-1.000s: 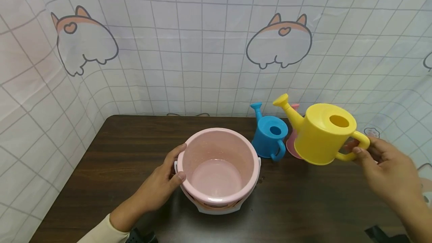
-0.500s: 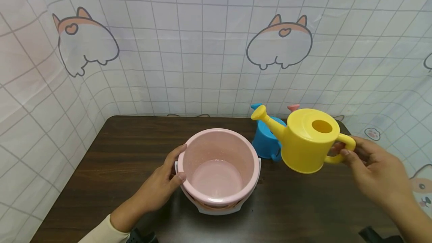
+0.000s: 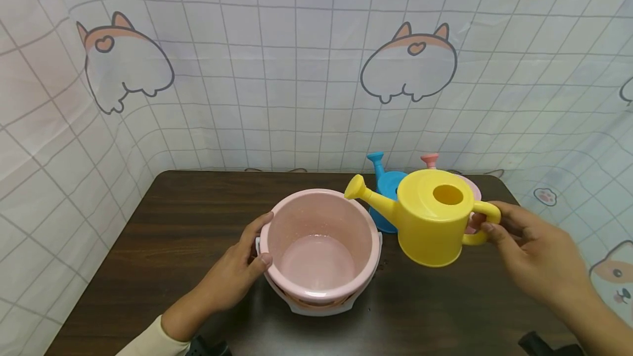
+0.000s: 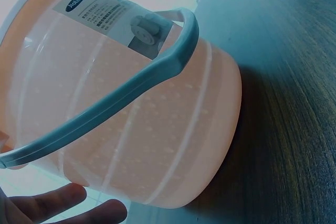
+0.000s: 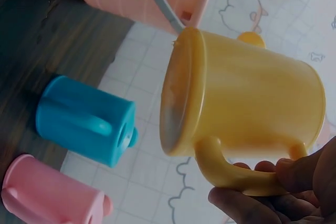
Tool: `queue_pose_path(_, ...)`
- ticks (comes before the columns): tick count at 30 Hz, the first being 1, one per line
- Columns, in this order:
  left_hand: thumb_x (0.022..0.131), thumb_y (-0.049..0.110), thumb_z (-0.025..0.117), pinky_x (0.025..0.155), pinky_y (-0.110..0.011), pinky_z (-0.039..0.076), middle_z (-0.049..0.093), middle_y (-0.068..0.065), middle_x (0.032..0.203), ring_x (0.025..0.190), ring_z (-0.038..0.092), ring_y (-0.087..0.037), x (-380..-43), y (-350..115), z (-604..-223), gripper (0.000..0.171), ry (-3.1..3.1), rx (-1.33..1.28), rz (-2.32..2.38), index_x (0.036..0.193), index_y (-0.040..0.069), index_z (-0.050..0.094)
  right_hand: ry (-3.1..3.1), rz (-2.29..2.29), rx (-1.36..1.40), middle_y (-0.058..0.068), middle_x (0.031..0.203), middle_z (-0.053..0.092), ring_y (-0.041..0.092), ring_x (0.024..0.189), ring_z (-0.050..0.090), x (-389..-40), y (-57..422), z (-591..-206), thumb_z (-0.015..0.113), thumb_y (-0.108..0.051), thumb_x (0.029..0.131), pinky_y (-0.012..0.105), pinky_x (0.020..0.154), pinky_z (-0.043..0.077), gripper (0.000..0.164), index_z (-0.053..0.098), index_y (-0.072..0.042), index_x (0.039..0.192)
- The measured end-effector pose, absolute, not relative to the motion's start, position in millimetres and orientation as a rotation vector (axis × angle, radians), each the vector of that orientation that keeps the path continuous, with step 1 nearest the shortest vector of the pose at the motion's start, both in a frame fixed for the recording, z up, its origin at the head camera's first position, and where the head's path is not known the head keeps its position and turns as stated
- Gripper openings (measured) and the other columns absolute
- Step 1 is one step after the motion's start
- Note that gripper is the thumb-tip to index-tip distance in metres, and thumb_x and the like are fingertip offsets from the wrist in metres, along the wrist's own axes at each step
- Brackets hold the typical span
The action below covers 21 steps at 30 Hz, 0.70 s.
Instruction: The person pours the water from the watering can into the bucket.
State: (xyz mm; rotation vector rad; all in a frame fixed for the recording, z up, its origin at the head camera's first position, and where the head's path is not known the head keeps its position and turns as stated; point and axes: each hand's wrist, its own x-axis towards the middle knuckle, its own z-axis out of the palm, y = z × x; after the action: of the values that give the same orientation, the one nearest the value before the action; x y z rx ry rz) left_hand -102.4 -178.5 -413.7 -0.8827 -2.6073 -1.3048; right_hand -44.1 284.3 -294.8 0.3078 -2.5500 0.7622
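Note:
In the head view, my right hand (image 3: 539,251) grips the handle of a yellow watering can (image 3: 430,235), fingers and thumb round it. The can is raised off the table, its spout overlapping the right rim of a pink bucket (image 3: 316,295). My left hand (image 3: 229,271) holds that bucket at its left side, thumb on the rim and fingers along the outer wall. In the left wrist view the bucket's grey handle (image 4: 121,93) hangs down its side, with some fingers (image 4: 107,212) stretched beside the wall. The bucket's inside looks wet, with drops on the wall.
A blue watering can (image 3: 383,218) stands right of the bucket, partly hidden behind the yellow one. A pink watering can (image 5: 52,192) stands beside it. All rest on a dark wooden table (image 3: 198,202). A white gridded curtain (image 3: 296,98) with cartoon dogs hangs behind.
My right hand has brought the yellow watering can leftward and a little nearer, from in front of the pink can to the bucket's right rim. My left hand and the bucket stay put.

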Motion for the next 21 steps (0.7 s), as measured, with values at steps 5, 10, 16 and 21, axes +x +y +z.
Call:
queue_pose_path(5, 0.105, 0.031, 0.054, 0.087, -0.043, 0.052, 0.069, -0.004, 0.118, 0.104, 0.064, -0.012, -102.0, -178.3, -414.0, 0.067, -2.607, -0.883, -1.312, 0.162, 0.03, 0.019, -2.532, 0.736, 0.353, -0.004, 0.098, 0.073, -0.021, 0.091, 0.057, -45.3, 280.4, -293.8, 0.071, 0.0, 0.095, 0.007, 0.069, 0.046, 0.026, 0.071, -0.014, 0.116)
queue_pose_path(10, 0.105, 0.031, 0.054, 0.087, -0.042, 0.052, 0.07, -0.003, 0.116, 0.103, 0.065, -0.011, -101.9, -178.5, -414.7, 0.067, -2.605, -0.891, -1.319, 0.162, 0.03, 0.019, -2.512, 0.664, 0.374, 0.004, 0.099, 0.075, -0.023, 0.093, 0.053, -47.2, 277.7, -292.4, 0.075, 0.002, 0.09, 0.006, 0.068, 0.045, 0.034, 0.071, -0.01, 0.122)
queue_pose_path(16, 0.105, 0.031, 0.055, 0.088, -0.043, 0.052, 0.069, -0.004, 0.117, 0.104, 0.064, -0.011, -102.0, -178.7, -414.9, 0.067, -2.598, -0.895, -1.319, 0.162, 0.03, 0.019, -2.471, 0.625, 0.436, 0.006, 0.098, 0.076, -0.024, 0.09, 0.053, -49.8, 274.7, -292.0, 0.078, 0.008, 0.083, 0.006, 0.067, 0.045, 0.042, 0.071, -0.007, 0.121)
queue_pose_path(21, 0.105, 0.031, 0.055, 0.088, -0.043, 0.052, 0.07, -0.004, 0.117, 0.104, 0.064, -0.011, -102.0, -178.6, -414.3, 0.067, -2.599, -0.892, -1.322, 0.162, 0.03, 0.02, -2.466, 0.645, 0.482, 0.0, 0.092, 0.074, -0.018, 0.087, 0.059, -50.9, 270.4, -290.6, 0.078, 0.009, 0.084, 0.007, 0.069, 0.045, 0.038, 0.072, -0.009, 0.117)
